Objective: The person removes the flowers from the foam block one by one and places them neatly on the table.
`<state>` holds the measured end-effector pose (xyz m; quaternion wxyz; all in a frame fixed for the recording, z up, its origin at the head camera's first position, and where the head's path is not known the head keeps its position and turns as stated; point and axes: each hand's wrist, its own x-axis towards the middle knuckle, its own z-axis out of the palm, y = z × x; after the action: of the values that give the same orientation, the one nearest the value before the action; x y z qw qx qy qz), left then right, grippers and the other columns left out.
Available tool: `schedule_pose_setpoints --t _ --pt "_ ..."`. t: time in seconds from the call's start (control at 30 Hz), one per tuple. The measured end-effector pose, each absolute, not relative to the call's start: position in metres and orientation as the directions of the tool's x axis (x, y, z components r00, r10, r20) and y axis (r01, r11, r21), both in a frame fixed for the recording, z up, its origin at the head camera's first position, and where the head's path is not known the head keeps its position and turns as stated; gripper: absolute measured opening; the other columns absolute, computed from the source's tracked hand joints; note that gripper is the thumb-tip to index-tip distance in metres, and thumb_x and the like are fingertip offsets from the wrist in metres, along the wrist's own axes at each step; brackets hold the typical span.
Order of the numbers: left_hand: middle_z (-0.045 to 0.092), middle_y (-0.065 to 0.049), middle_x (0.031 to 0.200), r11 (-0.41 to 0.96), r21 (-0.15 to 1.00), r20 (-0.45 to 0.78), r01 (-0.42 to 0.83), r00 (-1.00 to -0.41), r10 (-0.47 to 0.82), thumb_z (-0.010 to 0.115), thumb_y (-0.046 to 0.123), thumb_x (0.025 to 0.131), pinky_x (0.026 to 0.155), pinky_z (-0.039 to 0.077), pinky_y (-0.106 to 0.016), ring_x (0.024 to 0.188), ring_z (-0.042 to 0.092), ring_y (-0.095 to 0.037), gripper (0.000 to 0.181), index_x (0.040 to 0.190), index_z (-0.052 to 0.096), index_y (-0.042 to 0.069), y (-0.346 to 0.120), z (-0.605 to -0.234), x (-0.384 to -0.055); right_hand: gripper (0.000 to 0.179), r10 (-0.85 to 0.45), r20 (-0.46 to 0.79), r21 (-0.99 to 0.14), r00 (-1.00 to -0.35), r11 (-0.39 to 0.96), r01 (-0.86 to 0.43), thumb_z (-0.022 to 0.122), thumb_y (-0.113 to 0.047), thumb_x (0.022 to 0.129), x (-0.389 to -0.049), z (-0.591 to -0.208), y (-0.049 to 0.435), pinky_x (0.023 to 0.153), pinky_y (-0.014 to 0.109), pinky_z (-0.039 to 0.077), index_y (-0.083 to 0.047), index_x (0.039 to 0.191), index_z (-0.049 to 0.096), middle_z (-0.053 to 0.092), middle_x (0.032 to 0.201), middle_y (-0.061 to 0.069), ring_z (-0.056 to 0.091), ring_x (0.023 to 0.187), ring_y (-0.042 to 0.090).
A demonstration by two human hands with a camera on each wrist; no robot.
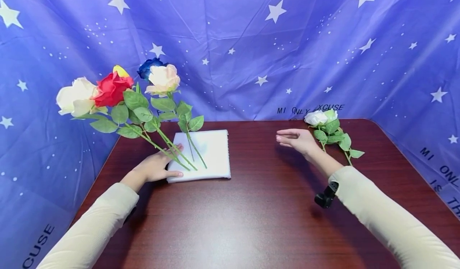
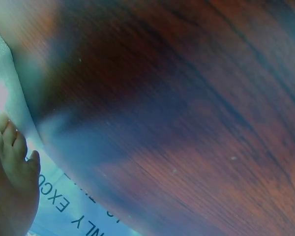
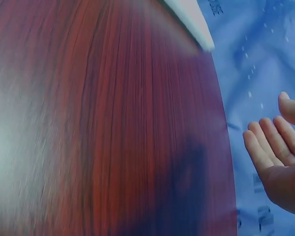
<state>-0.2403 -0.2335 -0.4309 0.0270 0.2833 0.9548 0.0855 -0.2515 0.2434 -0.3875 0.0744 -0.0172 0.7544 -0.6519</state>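
My left hand (image 1: 153,168) rests at the left edge of a white foam block (image 1: 215,153), thumb and fingers spread over its top. Stems stand in the foam, leaning left, behind and beside the fingers. They carry a white rose (image 1: 76,97), a red rose (image 1: 113,89), a pale pink rose (image 1: 163,79), a blue rose (image 1: 147,68) and a partly hidden yellow bloom (image 1: 121,71). Over the table's right side my right hand (image 1: 297,140) holds nothing, its fingers extended. Nearest to it lie white roses (image 1: 316,118) with green leaves; the forearm hides part of their stems.
The dark red wooden table (image 1: 230,217) ends at a blue star-print curtain (image 1: 230,33) behind and at both sides. A black wrist camera (image 1: 326,195) hangs under the right cuff. The tall blooms reach out past the table's left edge.
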Motion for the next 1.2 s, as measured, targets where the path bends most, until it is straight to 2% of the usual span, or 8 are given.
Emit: schedule_pose_setpoints --t 0.13,0.27,0.37,0.57,0.83,1.07,1.2 --pt "0.031 -0.017 0.157 0.822 0.176 -0.002 0.541 -0.835 0.550 0.066 0.054 0.082 0.114 0.034 -0.050 0.142 0.035 -0.037 0.092 0.151 0.030 0.006 -0.233 -0.430 -0.240 0.048 -0.154 -0.079 -0.984 -0.985 0.170 0.052 0.066 -0.001 0.088 -0.258 -0.389 0.219 0.095 0.042 0.052 0.016 0.130 0.050 0.074 0.106 0.008 0.070 0.080 -0.001" --pt "0.030 -0.016 0.157 0.824 0.173 -0.010 0.539 -0.836 0.549 0.066 0.055 0.082 0.114 0.033 -0.050 0.142 0.035 -0.037 0.092 0.151 0.029 0.006 -0.233 -0.431 -0.240 0.044 -0.194 -0.072 -0.985 -0.978 0.166 0.039 0.064 0.002 0.088 -0.263 -0.391 0.194 0.095 0.046 0.051 0.015 0.128 0.053 0.062 0.121 0.030 0.070 0.079 -0.001" --pt "0.029 -0.015 0.158 0.825 0.172 -0.016 0.539 -0.836 0.549 0.065 0.056 0.083 0.115 0.033 -0.050 0.142 0.035 -0.037 0.092 0.151 0.028 0.006 -0.233 -0.431 -0.241 0.042 -0.226 -0.074 -0.988 -0.971 0.150 0.040 0.064 0.004 0.087 -0.265 -0.391 0.175 0.096 0.047 0.050 0.014 0.127 0.054 0.054 0.125 0.036 0.070 0.081 0.000" --pt "0.029 -0.015 0.158 0.823 0.175 -0.014 0.540 -0.834 0.551 0.064 0.056 0.083 0.114 0.033 -0.050 0.142 0.035 -0.037 0.093 0.152 0.028 0.006 -0.233 -0.432 -0.241 0.041 -0.281 -0.079 -0.991 -0.956 0.124 0.046 0.064 0.004 0.087 -0.267 -0.392 0.144 0.096 0.047 0.051 0.014 0.126 0.055 0.052 0.127 0.038 0.069 0.083 0.002" --pt "0.030 -0.016 0.157 0.821 0.176 -0.009 0.542 -0.834 0.552 0.064 0.057 0.082 0.114 0.033 -0.051 0.142 0.034 -0.037 0.093 0.151 0.028 0.006 -0.234 -0.432 -0.241 0.039 -0.337 -0.059 -0.994 -0.940 0.103 0.025 0.065 0.003 0.086 -0.266 -0.390 0.110 0.095 0.046 0.053 0.014 0.123 0.058 0.059 0.122 0.035 0.068 0.081 0.003" --pt "0.029 -0.016 0.158 0.822 0.181 -0.010 0.541 -0.834 0.551 0.063 0.058 0.083 0.115 0.033 -0.050 0.142 0.034 -0.037 0.093 0.152 0.028 0.006 -0.234 -0.433 -0.242 0.038 -0.343 -0.053 -0.986 -0.938 0.169 -0.006 0.071 -0.005 0.084 -0.265 -0.391 0.087 0.088 0.029 0.057 0.007 0.119 0.064 0.067 0.117 0.024 0.069 0.085 0.003" --pt "0.029 -0.015 0.158 0.822 0.181 -0.010 0.540 -0.835 0.551 0.064 0.057 0.083 0.115 0.032 -0.051 0.142 0.034 -0.037 0.093 0.152 0.028 0.006 -0.234 -0.433 -0.242 0.038 -0.357 -0.048 -0.981 -0.933 0.191 -0.023 0.073 -0.008 0.083 -0.265 -0.392 0.076 0.088 0.026 0.057 0.004 0.118 0.066 0.069 0.115 0.020 0.070 0.090 0.005"
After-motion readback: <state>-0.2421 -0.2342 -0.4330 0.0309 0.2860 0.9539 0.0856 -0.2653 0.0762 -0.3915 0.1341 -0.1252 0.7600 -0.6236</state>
